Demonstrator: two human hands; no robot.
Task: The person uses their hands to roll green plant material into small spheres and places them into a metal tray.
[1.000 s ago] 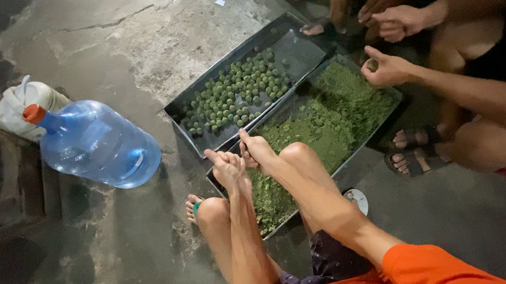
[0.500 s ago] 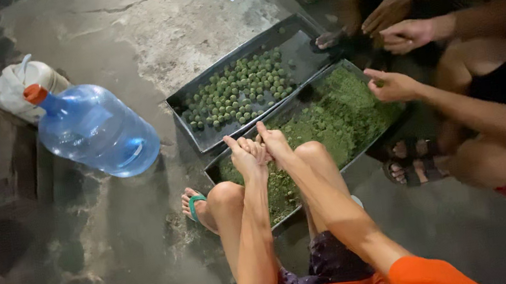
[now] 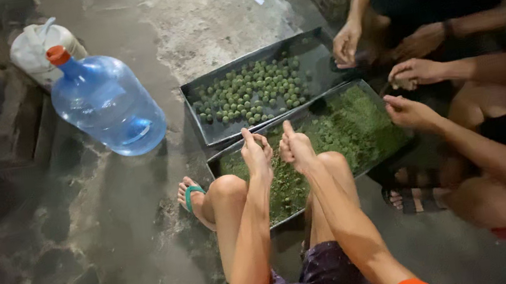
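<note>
My left hand [image 3: 257, 153] and my right hand [image 3: 295, 146] hover side by side, fingers curled, over the near tray [image 3: 375, 166], a dark metal pan filled with loose green crumbly mix [image 3: 353, 125]. Whether the fingers pinch a bit of that mix is too small to tell. Behind it lies a second dark tray [image 3: 214, 134] holding several small green balls [image 3: 253, 91]. My bare knees rise under my forearms.
A large blue water jug [image 3: 106, 105] with an orange cap lies on the concrete at left, a white sack [image 3: 32, 46] behind it. Other people's hands [image 3: 411, 111] reach in from the right. My sandalled foot [image 3: 191, 196] rests beside the near tray.
The view shifted so the trays and jug sit lower and more central. My two hands stayed close together above the green mix, thumbs now raised. The other people's hands moved slightly.
</note>
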